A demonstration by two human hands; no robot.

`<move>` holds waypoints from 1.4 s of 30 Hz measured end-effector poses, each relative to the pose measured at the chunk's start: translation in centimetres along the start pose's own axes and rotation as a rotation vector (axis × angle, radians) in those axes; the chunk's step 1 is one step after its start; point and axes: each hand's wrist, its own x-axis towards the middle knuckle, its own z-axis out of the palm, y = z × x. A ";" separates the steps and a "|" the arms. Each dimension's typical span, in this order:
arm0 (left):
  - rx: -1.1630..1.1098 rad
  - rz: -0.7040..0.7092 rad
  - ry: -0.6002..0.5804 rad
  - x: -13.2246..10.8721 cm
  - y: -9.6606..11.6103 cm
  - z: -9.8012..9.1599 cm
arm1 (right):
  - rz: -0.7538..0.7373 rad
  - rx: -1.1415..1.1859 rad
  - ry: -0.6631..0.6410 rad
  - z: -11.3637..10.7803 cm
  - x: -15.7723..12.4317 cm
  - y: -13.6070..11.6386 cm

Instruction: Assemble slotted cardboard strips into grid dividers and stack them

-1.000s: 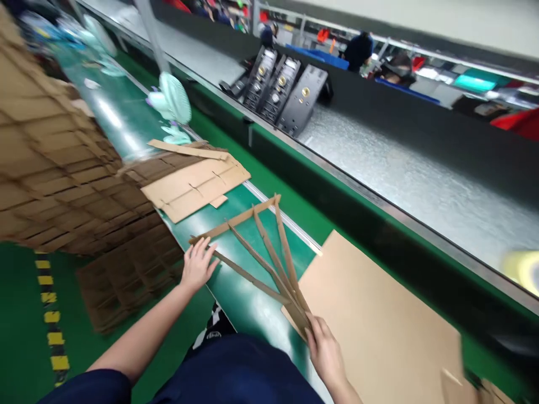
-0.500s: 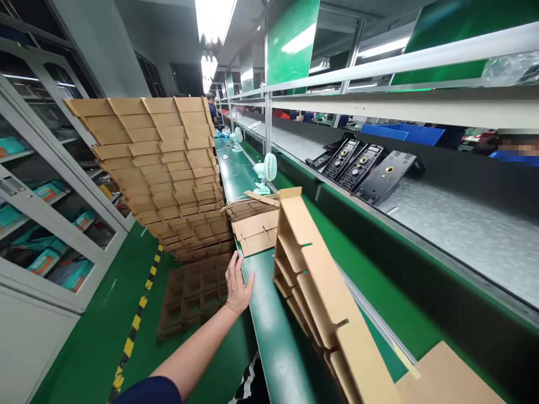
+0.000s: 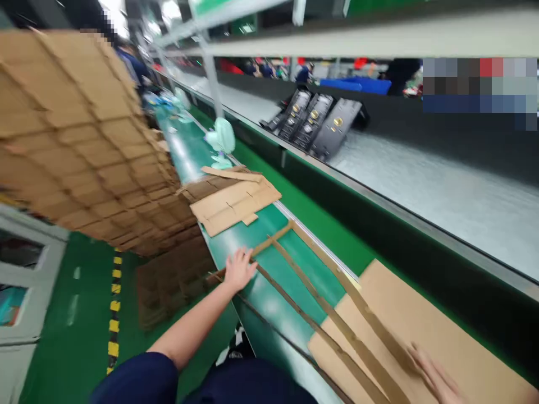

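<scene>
A cardboard divider frame (image 3: 311,280) of long, thin interlocked strips lies across the green bench, its near part over a flat cardboard sheet (image 3: 421,314). My left hand (image 3: 240,270) rests at the divider's far end, fingers bent loosely over the cross strip and apart from each other. At the lower right, my right hand (image 3: 435,373) is partly in view and blurred, its fingers stretched out beside the outer strip. Farther along the bench lie flat slotted cardboard pieces (image 3: 236,205).
A tall stack of cardboard dividers (image 3: 84,146) stands left of the bench (image 3: 269,314), with another divider (image 3: 168,286) low beside it. Small fans (image 3: 221,137) stand farther along. Black molded parts (image 3: 315,120) sit on the conveyor (image 3: 421,174) at right. Other people are in the background.
The divider frame has gone from standing tilted on edge to lying flat. My left hand has come onto its far end, and my right hand has come into view. The view has turned right and down.
</scene>
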 end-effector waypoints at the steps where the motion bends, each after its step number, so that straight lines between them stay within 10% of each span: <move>1: 0.009 0.011 0.016 -0.2 0.0 0.2 | 0.053 -0.012 -0.043 -0.2 -0.5 1.1; 5: 0.028 0.080 0.027 -0.3 -0.1 1.0 | 0.124 -0.106 -0.267 0.8 0.2 3.7; 14: 0.050 0.141 0.048 -1.0 -0.3 0.5 | 0.250 -0.369 0.092 -0.1 5.4 2.3; 22: -0.071 0.558 -0.011 -4.2 2.2 -0.4 | -0.070 -0.365 -0.467 2.2 -2.8 0.3; 30: -0.163 0.836 -0.235 -5.6 11.2 3.3 | 0.058 -0.471 0.094 1.3 -2.1 -0.6; 37: -0.210 0.911 -0.277 -5.3 11.0 3.5 | -0.144 -0.047 0.037 1.2 -13.6 -3.3; 42: -0.202 0.914 -0.251 -5.8 10.7 3.1 | -0.181 0.010 -0.320 2.9 -21.8 -6.5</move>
